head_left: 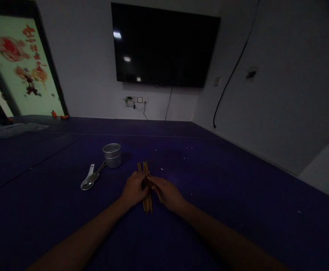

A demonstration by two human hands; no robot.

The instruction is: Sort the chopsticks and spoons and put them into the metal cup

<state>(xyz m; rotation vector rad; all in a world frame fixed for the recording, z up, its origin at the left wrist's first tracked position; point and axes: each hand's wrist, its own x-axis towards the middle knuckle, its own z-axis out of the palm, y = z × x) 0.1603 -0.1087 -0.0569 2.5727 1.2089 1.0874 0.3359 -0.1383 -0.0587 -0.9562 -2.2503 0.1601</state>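
A bundle of thin wooden chopsticks [148,206] lies lengthwise on the dark blue tabletop in front of me, its ends showing beyond and below my hands. My left hand [134,189] is closed over the bundle from the left, fingers across the sticks. From the right, my right hand [168,192] meets it, fingers bent and pinched on chopsticks at the bundle's right side. The fingertips of both hands come together over the middle of the sticks, so part of the grip is hidden.
A metal cup [112,156] stands beyond my left hand. Beside it, a metal spoon [92,180] rests on a white spoon [90,171]. Small white scraps [161,169] dot the tabletop [238,210]. Clear plastic sheeting [12,130] lies at the far left.
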